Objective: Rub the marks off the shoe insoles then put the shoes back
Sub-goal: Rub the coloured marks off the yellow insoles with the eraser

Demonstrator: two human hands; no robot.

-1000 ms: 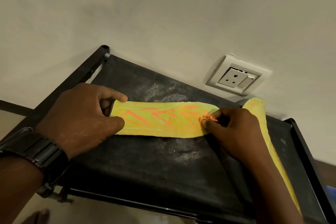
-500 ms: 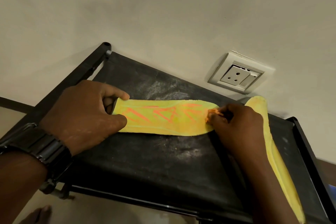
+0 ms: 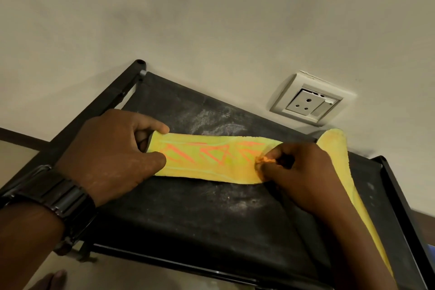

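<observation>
A yellow insole (image 3: pixel 211 160) with orange marks lies flat across the black rack top (image 3: pixel 188 214). My left hand (image 3: pixel 113 150) pins its left end, with the forefinger along the far edge and the thumb on the near side. My right hand (image 3: pixel 299 169) pinches a small orange rubbing piece (image 3: pixel 264 160) against the insole's right end. A second yellow insole (image 3: pixel 341 162) lies lengthwise along the rack's right side, partly hidden under my right forearm.
The black rack stands against a pale wall, with a raised frame bar on its left (image 3: pixel 117 94) and right (image 3: pixel 400 195). A white wall socket (image 3: pixel 306 101) sits just above the rack's far right. Pale dust smears the rack's surface. A foot (image 3: pixel 51 280) shows at the bottom left.
My right hand has rubbed back and forth over the right end of the insole, and it now lies slightly further left than half a second ago. My left hand stays in place.
</observation>
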